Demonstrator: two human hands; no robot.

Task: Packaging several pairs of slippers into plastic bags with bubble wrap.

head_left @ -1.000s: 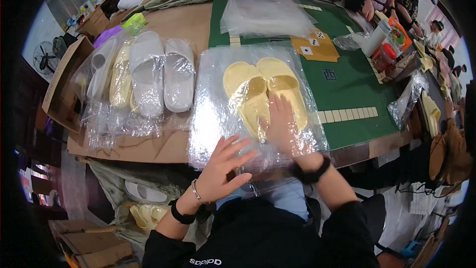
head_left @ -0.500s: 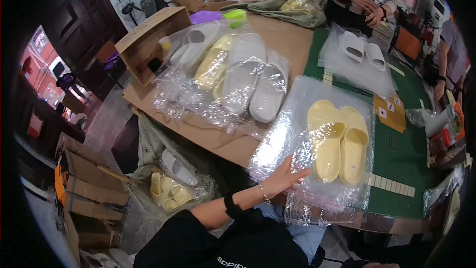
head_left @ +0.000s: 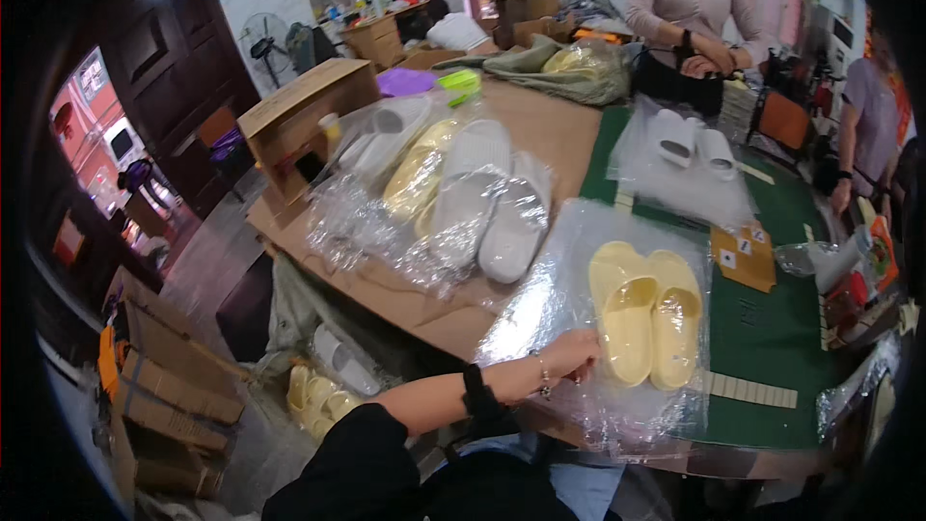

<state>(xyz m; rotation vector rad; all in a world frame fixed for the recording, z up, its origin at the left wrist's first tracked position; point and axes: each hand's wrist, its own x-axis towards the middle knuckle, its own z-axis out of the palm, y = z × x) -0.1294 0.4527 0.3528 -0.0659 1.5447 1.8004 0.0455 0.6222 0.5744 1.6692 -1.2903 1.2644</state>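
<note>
My left hand [head_left: 571, 355] reaches in from the lower edge, its fingers curled together on the clear plastic bag [head_left: 550, 270] just left of a pair of yellow slippers [head_left: 632, 318]. The slippers lie side by side, toes away from me, on the stacked clear bags at the table's near edge. My fingertips are partly hidden, but they seem to pinch the plastic. My right hand is out of sight. Left of the bags, wrapped grey slippers [head_left: 511, 232] and wrapped yellow slippers [head_left: 417, 169] lie on the cardboard-covered table part [head_left: 569, 135].
White slippers [head_left: 680, 140] in clear plastic lie farther back on the green mat [head_left: 762, 328]. A person [head_left: 694, 19] stands behind them with hands together. An open cardboard box [head_left: 313, 106] stands at the left; a sack with slippers [head_left: 318, 396] sits below the table edge.
My left hand has gone from spread fingers to curled ones at the bag beside the yellow slippers. The view has tilted up a little, so the table sits lower in it.
</note>
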